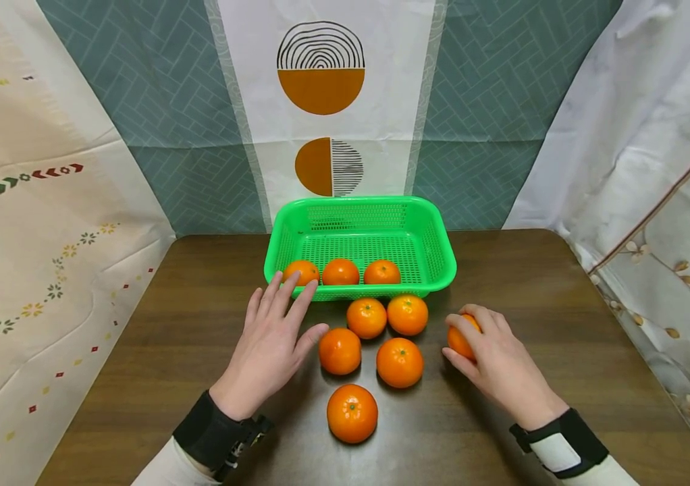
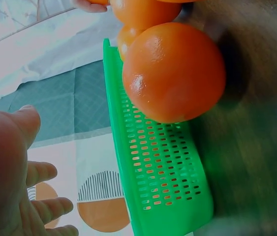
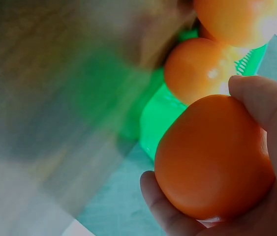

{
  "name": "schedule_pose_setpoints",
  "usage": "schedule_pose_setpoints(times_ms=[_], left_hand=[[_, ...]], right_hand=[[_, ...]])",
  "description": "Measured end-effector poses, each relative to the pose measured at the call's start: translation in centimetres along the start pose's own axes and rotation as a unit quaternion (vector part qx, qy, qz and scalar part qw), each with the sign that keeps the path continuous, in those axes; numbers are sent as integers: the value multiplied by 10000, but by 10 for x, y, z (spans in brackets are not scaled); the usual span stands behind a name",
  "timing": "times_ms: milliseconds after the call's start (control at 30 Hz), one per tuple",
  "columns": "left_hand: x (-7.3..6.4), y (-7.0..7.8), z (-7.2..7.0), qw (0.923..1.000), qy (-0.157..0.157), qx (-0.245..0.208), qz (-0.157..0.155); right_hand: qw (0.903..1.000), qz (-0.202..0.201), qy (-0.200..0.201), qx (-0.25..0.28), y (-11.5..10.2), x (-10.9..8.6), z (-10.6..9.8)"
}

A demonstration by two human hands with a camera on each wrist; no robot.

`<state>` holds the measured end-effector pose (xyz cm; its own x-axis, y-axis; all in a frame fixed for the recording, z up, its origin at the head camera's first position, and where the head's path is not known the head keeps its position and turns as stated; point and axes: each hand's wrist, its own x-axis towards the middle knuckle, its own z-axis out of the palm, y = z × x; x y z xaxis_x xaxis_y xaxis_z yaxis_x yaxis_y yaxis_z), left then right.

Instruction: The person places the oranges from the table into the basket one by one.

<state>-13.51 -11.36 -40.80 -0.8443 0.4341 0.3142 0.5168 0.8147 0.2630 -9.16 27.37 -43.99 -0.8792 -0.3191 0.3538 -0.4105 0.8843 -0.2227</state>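
One orange (image 1: 460,344) is held by the right grip (image 1: 499,358). The left grip (image 1: 273,341) is spread wide near the green basket (image 1: 369,246). Three oranges (image 1: 340,272) are seen inside.

Orange fruits (image 1: 352,414), green basket (image 1: 375,291), wood-grained brown table (image 1: 199,304)

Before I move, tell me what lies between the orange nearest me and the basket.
The head view shows four oranges between the nearest orange and the basket.
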Motion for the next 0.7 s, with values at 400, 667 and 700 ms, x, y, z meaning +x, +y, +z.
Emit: schedule_pose_setpoints(times_ms=[400,667,700], left_hand=[[8,2,-6,9999,19,58,99],[14,5,-6,9999,58,-20,132],[15,5,-6,9999,61,-21,134]], right_hand=[[9993,-202,329,14,-6,20,-17],[9988,-358,320,14,-10,39,-26],[9986,-398,341,10,-10,42,-28]])
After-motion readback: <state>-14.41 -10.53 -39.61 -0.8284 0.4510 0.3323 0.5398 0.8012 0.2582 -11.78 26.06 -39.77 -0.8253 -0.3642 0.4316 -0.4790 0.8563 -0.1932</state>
